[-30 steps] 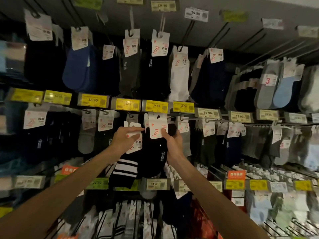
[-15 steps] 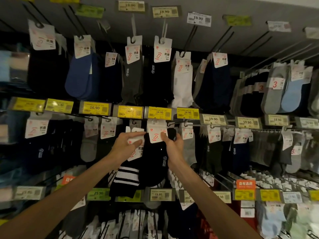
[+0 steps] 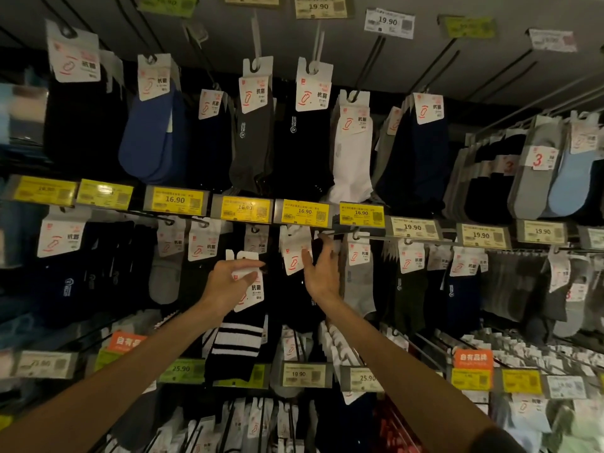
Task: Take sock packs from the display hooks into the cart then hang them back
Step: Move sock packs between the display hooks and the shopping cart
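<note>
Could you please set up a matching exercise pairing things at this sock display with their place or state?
Things:
1. striped sock pack
2. white sock pack
3. right hand

Place or state:
a. open, holding nothing
b. hanging in the upper row
c. pinched by the left hand, off its hook

Pairs: 1-c, 2-b, 3-a.

Display hooks carry rows of hanging sock packs; yellow price tags sit at hook ends.
</note>
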Demonstrator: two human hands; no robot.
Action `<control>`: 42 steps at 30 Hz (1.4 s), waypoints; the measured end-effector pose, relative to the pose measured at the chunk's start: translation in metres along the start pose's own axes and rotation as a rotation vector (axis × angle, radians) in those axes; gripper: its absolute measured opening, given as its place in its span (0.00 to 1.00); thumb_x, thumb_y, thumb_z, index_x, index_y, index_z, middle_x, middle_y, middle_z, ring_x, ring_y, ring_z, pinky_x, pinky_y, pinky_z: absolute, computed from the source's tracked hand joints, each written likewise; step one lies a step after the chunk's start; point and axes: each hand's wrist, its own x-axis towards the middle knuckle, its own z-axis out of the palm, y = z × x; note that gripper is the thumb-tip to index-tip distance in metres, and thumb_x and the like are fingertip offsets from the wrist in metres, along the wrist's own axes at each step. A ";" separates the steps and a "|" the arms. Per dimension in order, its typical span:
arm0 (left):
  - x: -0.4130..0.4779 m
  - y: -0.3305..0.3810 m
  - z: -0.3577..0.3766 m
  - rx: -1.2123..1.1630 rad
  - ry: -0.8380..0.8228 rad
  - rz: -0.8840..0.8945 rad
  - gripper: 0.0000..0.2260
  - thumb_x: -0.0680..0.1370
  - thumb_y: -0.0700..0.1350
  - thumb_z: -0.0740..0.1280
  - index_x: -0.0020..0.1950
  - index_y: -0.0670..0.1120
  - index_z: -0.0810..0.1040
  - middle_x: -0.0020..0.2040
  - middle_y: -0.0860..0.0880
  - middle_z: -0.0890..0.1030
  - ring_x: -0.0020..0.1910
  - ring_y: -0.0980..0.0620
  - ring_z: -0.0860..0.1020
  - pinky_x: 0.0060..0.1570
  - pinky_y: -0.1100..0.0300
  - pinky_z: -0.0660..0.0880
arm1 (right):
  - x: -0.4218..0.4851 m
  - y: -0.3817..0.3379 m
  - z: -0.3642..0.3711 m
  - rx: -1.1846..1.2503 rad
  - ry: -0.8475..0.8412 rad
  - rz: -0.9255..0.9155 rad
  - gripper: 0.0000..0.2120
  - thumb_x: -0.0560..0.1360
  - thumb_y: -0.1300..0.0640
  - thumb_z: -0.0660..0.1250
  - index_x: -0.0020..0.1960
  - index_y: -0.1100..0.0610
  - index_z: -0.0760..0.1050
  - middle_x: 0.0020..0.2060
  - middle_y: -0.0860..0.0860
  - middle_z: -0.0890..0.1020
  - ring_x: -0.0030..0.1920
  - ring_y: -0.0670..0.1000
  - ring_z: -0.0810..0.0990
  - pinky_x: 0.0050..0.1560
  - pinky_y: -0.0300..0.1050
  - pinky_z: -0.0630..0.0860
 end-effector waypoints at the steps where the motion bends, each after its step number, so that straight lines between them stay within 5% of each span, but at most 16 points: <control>1: 0.002 -0.002 0.001 -0.013 0.005 -0.015 0.12 0.80 0.37 0.66 0.57 0.51 0.84 0.61 0.53 0.78 0.46 0.62 0.77 0.43 0.72 0.74 | 0.006 0.004 0.006 -0.144 -0.016 0.001 0.27 0.82 0.46 0.56 0.77 0.50 0.52 0.73 0.61 0.61 0.64 0.64 0.72 0.57 0.56 0.73; 4: 0.004 -0.006 0.004 -0.040 0.003 -0.039 0.12 0.80 0.37 0.66 0.54 0.52 0.85 0.59 0.51 0.80 0.48 0.56 0.79 0.48 0.64 0.77 | 0.011 0.021 0.021 -0.659 0.044 -0.288 0.34 0.77 0.51 0.64 0.78 0.57 0.53 0.73 0.64 0.59 0.72 0.65 0.61 0.68 0.61 0.65; 7: 0.008 -0.011 0.011 -0.039 -0.014 -0.032 0.12 0.80 0.37 0.67 0.51 0.54 0.85 0.58 0.50 0.82 0.54 0.53 0.79 0.52 0.62 0.76 | 0.007 0.036 0.042 -0.779 -0.004 -0.591 0.32 0.74 0.56 0.65 0.76 0.55 0.59 0.72 0.62 0.65 0.71 0.64 0.64 0.69 0.60 0.65; 14: 0.021 -0.027 0.019 -0.009 -0.056 -0.043 0.11 0.79 0.37 0.68 0.51 0.51 0.85 0.56 0.53 0.83 0.51 0.62 0.78 0.44 0.75 0.73 | 0.052 0.049 0.084 -0.850 -0.345 -0.359 0.29 0.83 0.49 0.51 0.80 0.52 0.43 0.78 0.60 0.39 0.77 0.64 0.39 0.75 0.60 0.48; 19: 0.028 -0.039 0.015 -0.017 -0.050 -0.048 0.11 0.79 0.36 0.68 0.50 0.50 0.86 0.55 0.54 0.84 0.56 0.60 0.79 0.48 0.74 0.73 | 0.096 0.066 0.098 -0.928 -0.571 -0.263 0.32 0.83 0.50 0.51 0.79 0.49 0.34 0.75 0.58 0.30 0.76 0.64 0.33 0.76 0.60 0.45; 24: 0.040 -0.043 0.019 -0.008 -0.081 -0.053 0.10 0.79 0.37 0.68 0.51 0.50 0.86 0.54 0.57 0.83 0.55 0.64 0.78 0.53 0.71 0.72 | 0.124 0.072 0.115 -0.972 -0.645 -0.171 0.31 0.83 0.46 0.50 0.79 0.48 0.35 0.77 0.55 0.33 0.77 0.61 0.35 0.75 0.58 0.51; 31: 0.061 -0.036 0.031 -0.036 -0.082 -0.063 0.10 0.79 0.35 0.67 0.52 0.46 0.85 0.51 0.58 0.81 0.42 0.76 0.76 0.37 0.79 0.71 | 0.140 0.072 0.140 -1.016 -0.647 -0.145 0.35 0.82 0.48 0.54 0.79 0.51 0.34 0.77 0.59 0.35 0.76 0.66 0.36 0.75 0.60 0.52; 38: 0.041 -0.011 0.030 -0.123 -0.062 -0.101 0.15 0.79 0.33 0.66 0.59 0.49 0.82 0.60 0.53 0.78 0.43 0.72 0.78 0.37 0.77 0.72 | 0.135 0.068 0.109 -0.869 -0.739 -0.179 0.33 0.83 0.44 0.53 0.79 0.47 0.36 0.77 0.54 0.34 0.77 0.60 0.35 0.76 0.58 0.49; 40: 0.031 0.001 0.027 -0.208 -0.045 -0.086 0.21 0.79 0.31 0.65 0.67 0.52 0.76 0.59 0.57 0.76 0.41 0.75 0.78 0.36 0.77 0.73 | 0.119 0.065 0.097 -0.729 -0.741 -0.185 0.32 0.82 0.44 0.54 0.80 0.49 0.41 0.78 0.55 0.39 0.78 0.58 0.37 0.77 0.55 0.48; 42: 0.019 0.012 0.022 -0.238 -0.031 -0.059 0.28 0.79 0.31 0.65 0.73 0.56 0.68 0.56 0.65 0.72 0.38 0.79 0.75 0.34 0.78 0.72 | 0.095 0.063 0.082 -0.493 -0.698 -0.177 0.29 0.82 0.48 0.57 0.79 0.55 0.54 0.78 0.58 0.53 0.78 0.60 0.51 0.75 0.53 0.57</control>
